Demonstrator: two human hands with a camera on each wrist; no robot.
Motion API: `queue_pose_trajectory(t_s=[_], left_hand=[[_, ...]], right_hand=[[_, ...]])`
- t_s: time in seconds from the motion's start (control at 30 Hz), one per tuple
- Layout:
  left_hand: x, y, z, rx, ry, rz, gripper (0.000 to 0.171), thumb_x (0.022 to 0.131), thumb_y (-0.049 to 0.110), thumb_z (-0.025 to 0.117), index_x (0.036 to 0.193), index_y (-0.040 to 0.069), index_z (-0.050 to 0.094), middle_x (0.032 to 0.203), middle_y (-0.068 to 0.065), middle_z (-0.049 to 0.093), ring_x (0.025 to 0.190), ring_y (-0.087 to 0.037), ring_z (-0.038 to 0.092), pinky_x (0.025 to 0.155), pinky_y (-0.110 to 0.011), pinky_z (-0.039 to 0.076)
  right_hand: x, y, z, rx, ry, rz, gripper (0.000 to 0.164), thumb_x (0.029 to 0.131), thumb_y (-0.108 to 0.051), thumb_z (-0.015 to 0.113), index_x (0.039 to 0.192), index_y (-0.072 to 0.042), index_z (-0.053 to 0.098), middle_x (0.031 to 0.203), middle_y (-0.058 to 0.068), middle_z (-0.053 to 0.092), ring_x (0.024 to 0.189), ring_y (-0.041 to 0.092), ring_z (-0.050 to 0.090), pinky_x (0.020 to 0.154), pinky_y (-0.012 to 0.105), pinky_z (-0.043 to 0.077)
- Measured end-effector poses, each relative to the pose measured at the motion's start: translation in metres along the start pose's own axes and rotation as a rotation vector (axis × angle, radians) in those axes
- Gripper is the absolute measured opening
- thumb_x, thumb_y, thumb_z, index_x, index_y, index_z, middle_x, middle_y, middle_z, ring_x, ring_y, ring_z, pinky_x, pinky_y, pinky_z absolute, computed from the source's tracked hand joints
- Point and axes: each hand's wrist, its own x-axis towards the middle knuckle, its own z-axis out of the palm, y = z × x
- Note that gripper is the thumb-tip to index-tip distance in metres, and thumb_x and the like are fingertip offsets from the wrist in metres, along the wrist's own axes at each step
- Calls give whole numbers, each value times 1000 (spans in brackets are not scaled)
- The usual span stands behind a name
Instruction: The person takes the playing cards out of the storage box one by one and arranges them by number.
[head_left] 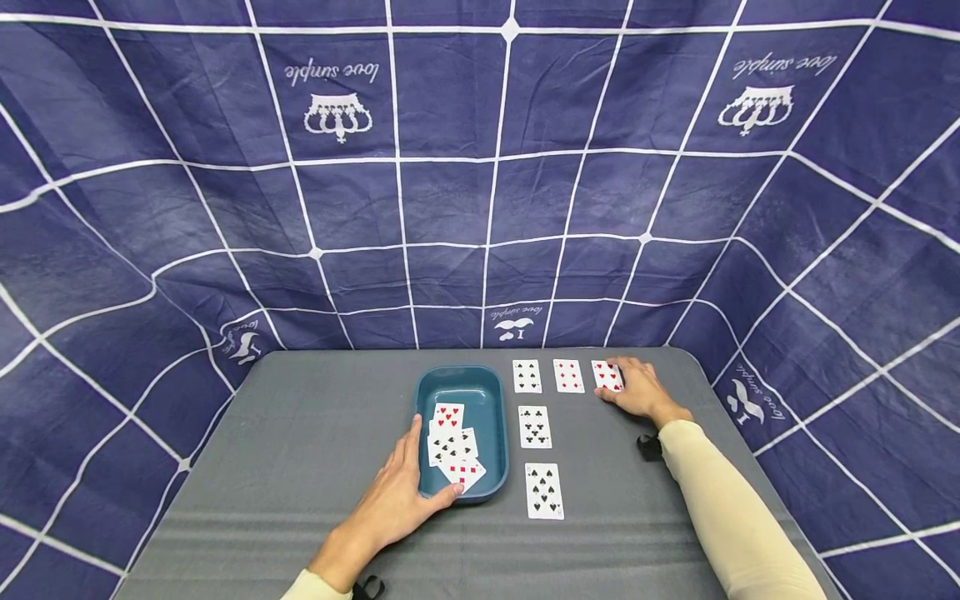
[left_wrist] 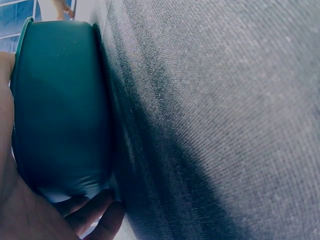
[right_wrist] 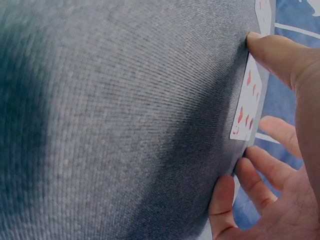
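My left hand [head_left: 393,500] holds a blue-green oval tray [head_left: 505,417] at its near left corner. The thumb lies at the near rim and the other fingers go along the left side; the left wrist view shows several of them bent beside the wall. Overlapping face-up playing cards lie in the tray, with a hearts card [head_left: 448,414], a black-suited card [head_left: 453,447] and a diamonds card [head_left: 465,473] showing. At the far right, my right hand [head_left: 641,390] spans a hearts card [right_wrist: 246,107] lying on the table. Its thumb touches one corner, with loosely bent fingers by the other side.
Left of that hearts card lie a diamonds card [head_left: 568,377] and a spades card [head_left: 527,377] in a row. A clubs card [head_left: 535,427] and a larger-looking spades card [head_left: 543,491] lie nearer, right of the tray. Blue checked cloth [head_left: 450,200] stands around the grey table [head_left: 315,433].
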Motion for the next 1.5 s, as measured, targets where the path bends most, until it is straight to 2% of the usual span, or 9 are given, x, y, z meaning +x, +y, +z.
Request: queue_pose_trajectory(t_s=[0.37, 0.57, 0.73, 0.9, 1.3, 1.5], left_hand=[[0, -1, 1, -10, 1, -3, 138, 93, 74, 87, 188, 9, 11, 180, -26, 46, 158, -55, 56, 126, -77, 47], [-1, -2, 1, -19, 2, -2, 138, 94, 74, 87, 189, 10, 10, 180, -25, 46, 160, -55, 55, 127, -79, 45], [-1, -2, 0, -16, 1, 1, 138, 94, 76, 86, 189, 10, 10, 180, -25, 47, 160, -55, 55, 127, -78, 45], [0, -1, -1, -15, 7, 1, 137, 94, 75, 86, 189, 10, 10, 180, -25, 47, 159, -55, 56, 127, -78, 46], [0, -2, 1, -12, 7, 8, 136, 95, 74, 86, 188, 8, 11, 180, -26, 46, 159, -56, 55, 126, -78, 46], [0, -2, 1, -10, 6, 7, 137, 94, 75, 86, 188, 8, 12, 180, -27, 46, 160, -55, 55, 127, -78, 46]], right_hand=[[-8, -6, -2, 49, 22, 23, 84, 103, -39, 88, 168, 1, 54, 166, 37, 52, 151, 61, 51, 124, 79, 44], [-13, -13, -3, 29, 87, 27, 84, 104, -41, 88, 171, -4, 52, 168, 33, 50, 153, 58, 49, 122, 80, 46], [-18, -25, -5, 27, 180, -33, 80, 102, -34, 90, 168, -6, 56, 167, 32, 52, 149, 59, 54, 119, 79, 49], [-22, -45, -10, 30, 233, -105, 78, 99, -29, 91, 167, -8, 59, 167, 30, 53, 147, 59, 56, 117, 77, 50], [-29, -87, -14, 18, 240, -231, 77, 98, -26, 94, 166, -13, 61, 169, 24, 55, 149, 55, 57, 118, 75, 50], [-32, -105, -14, -1, 224, -273, 78, 98, -32, 94, 167, -18, 60, 168, 20, 57, 149, 52, 59, 115, 74, 52]])
